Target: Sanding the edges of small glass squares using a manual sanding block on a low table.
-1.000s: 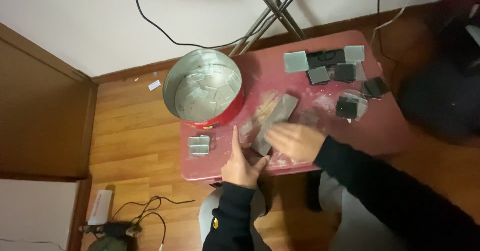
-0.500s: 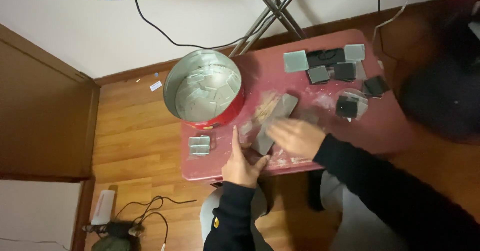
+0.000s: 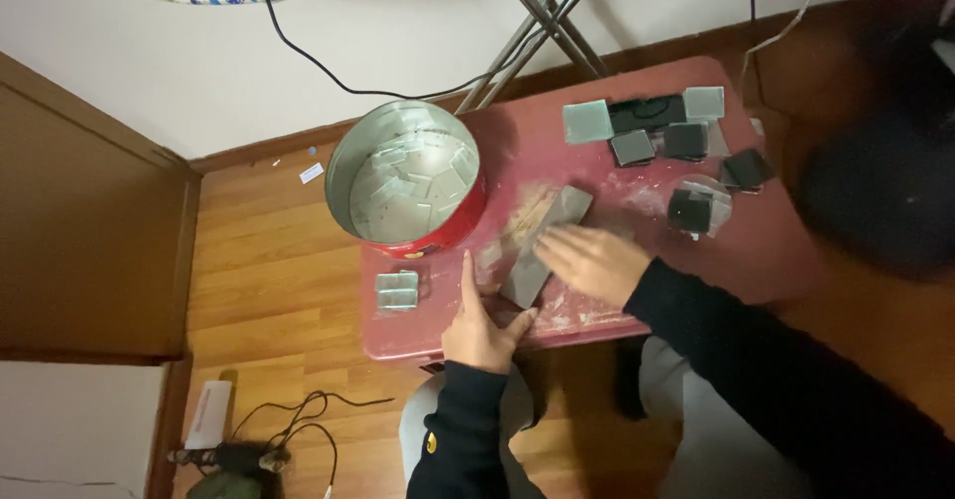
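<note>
A long grey stone block [image 3: 545, 241] lies slanted on the small red table [image 3: 776, 250]. My left hand [image 3: 479, 322] rests flat at the block's near end, thumb against it. Over the block's right side my right hand [image 3: 589, 262] presses fingers down, blurred; whether it holds a small piece under the fingers cannot be told. A pale wet patch [image 3: 524, 212] spreads next to the block. Two small glass squares [image 3: 397, 289] lie at the table's left front corner.
A round red tin [image 3: 409, 178] holding several glass squares stands at the table's back left. Several grey and dark glass squares [image 3: 649, 131] and a clear round dish [image 3: 700, 204] sit at the back right. Ironing-board legs [image 3: 542, 11], a black cable and floor cables surround the table.
My right hand has slid slightly along the stone block; my left hand stays where it was. Nothing else has moved.
</note>
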